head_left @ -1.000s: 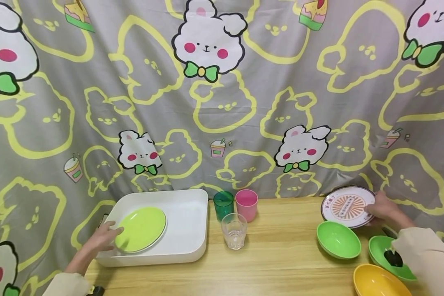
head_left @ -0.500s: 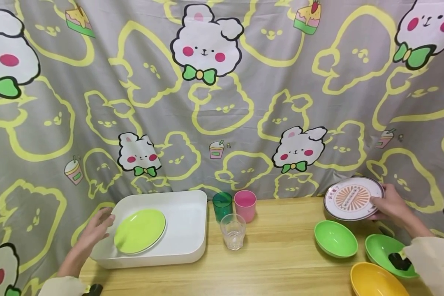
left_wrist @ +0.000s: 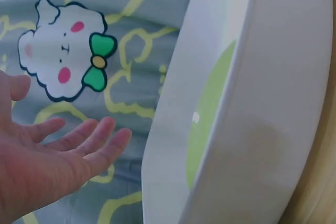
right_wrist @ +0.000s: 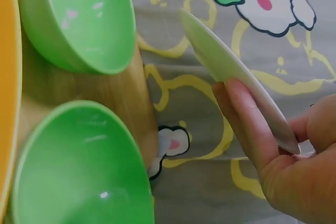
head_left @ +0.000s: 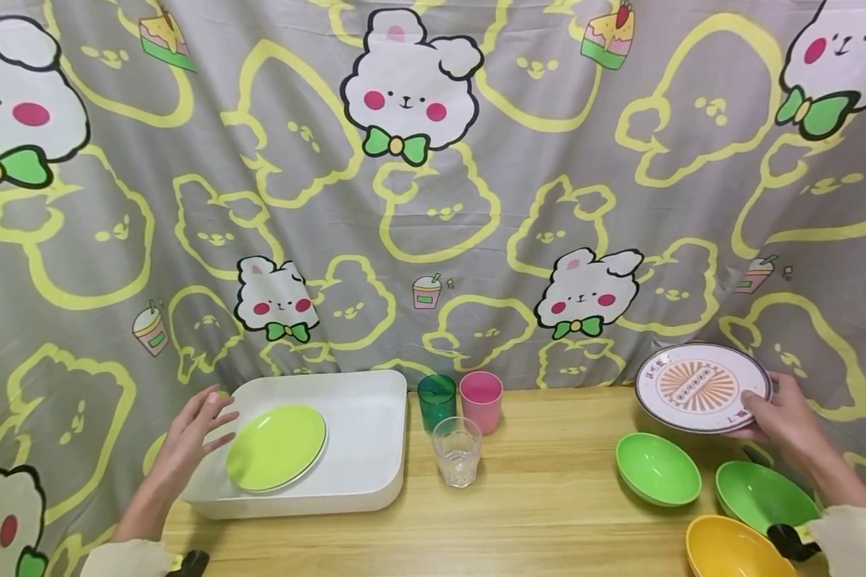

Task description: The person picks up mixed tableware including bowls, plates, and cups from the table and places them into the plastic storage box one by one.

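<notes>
My right hand (head_left: pixel 783 413) grips a white plate (head_left: pixel 703 387) with an orange sunburst print by its right edge, thumb on top and fingers underneath. In the right wrist view the plate (right_wrist: pixel 236 72) shows nearly edge-on, raised off the table. At the left, a white rectangular tray (head_left: pixel 364 433) holds a lime-green plate (head_left: pixel 277 445), under which another pale rim peeks out. Beside the tray's left end hovers my left hand (head_left: pixel 191 437), its fingers spread and holding nothing. The left wrist view shows the hand (left_wrist: pixel 63 161) apart from the tray wall (left_wrist: pixel 273 108).
A green cup (head_left: pixel 436 403), a pink cup (head_left: pixel 481 401) and a clear glass (head_left: pixel 457 453) stand right of the tray. Two green bowls (head_left: pixel 658 470) and a yellow bowl (head_left: pixel 738 549) sit at the right. A patterned curtain (head_left: pixel 440 200) hangs behind the wooden table (head_left: pixel 534 513).
The sunburst plate has been lifted off the table in my right hand. My left hand has drawn back from the lime-green plate and risen slightly.
</notes>
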